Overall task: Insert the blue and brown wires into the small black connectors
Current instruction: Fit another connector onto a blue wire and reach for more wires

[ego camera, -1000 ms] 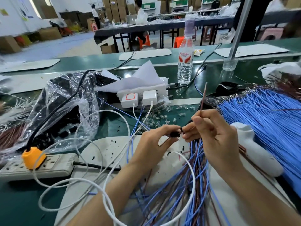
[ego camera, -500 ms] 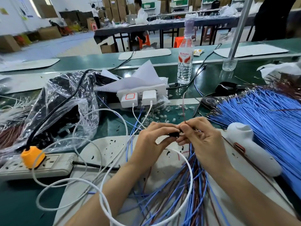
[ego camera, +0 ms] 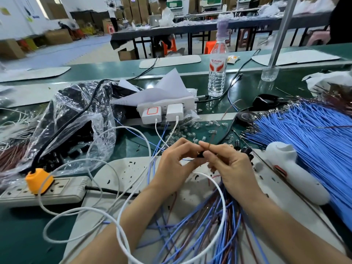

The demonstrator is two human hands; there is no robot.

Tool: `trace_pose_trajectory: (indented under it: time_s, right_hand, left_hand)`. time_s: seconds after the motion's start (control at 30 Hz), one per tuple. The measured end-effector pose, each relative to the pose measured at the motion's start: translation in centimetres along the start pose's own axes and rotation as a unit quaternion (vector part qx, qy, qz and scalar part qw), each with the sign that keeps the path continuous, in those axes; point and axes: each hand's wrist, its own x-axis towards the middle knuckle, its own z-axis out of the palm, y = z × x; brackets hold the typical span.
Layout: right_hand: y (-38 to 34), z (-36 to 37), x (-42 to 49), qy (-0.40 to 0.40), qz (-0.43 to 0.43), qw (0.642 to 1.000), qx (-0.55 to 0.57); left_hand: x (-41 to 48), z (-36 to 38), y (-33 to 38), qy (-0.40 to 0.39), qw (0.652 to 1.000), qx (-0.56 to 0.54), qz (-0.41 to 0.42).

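Crinkled glossy clear plastic bag (ego camera: 76, 119), smooth white plastic power strip (ego camera: 62, 189), matt green tabletop (ego camera: 19, 235).

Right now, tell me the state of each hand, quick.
Left hand: closed, pinching a small black connector.
Right hand: closed, pinching a brown wire at the connector.

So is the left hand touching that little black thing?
Touching. The head view shows the left hand pinching the black connector between thumb and forefinger.

Water bottle (ego camera: 217, 73) stands upright; orange plug (ego camera: 39, 180) sits in the grey power strip (ego camera: 64, 190).
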Motion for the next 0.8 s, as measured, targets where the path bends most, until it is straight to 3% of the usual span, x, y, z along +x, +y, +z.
trace_pose_trajectory:
  time_s: [0.23,0.33,0.43,0.5,0.57,0.63,0.67,0.73,0.8]
  right_hand:
    - [-0.4,0.0,-0.2,-0.007,-0.021,0.996,-0.087]
    - [-0.6,0.1,-0.3,0.006,-0.017,0.996,-0.085]
    - [-0.9,0.0,-0.3,-0.003,-0.004,0.993,-0.117]
    - [-1.4,-0.2,-0.2,-0.063,0.047,0.990,-0.115]
    - [-2.1,-0.8,-0.2,-0.203,0.143,0.969,-0.007]
    - [-2.8,-1.8,-0.2,-0.393,0.213,0.893,0.043]
    - [-3.1,-2.2,-0.2,-0.470,0.232,0.851,0.041]
    - [-3.2,-2.7,-0.2,-0.570,0.241,0.785,0.035]
    - [-3.1,-2.9,-0.1,-0.597,0.243,0.763,0.046]
  left_hand:
    - [0.2,-0.2,0.4,0.028,0.983,-0.147,-0.105]
    - [0.1,-0.1,0.8,0.009,0.980,-0.165,-0.107]
    - [0.3,-0.2,0.8,0.040,0.980,-0.159,-0.112]
    - [0.7,-0.4,0.7,0.096,0.937,-0.292,-0.165]
    - [1.2,-1.3,0.4,0.162,0.834,-0.474,-0.233]
    - [1.7,-2.7,0.0,0.213,0.738,-0.578,-0.278]
    - [1.8,-3.3,-0.2,0.227,0.707,-0.606,-0.287]
    - [1.9,-3.8,-0.3,0.244,0.683,-0.623,-0.291]
    - [1.9,-3.6,-0.2,0.234,0.695,-0.613,-0.295]
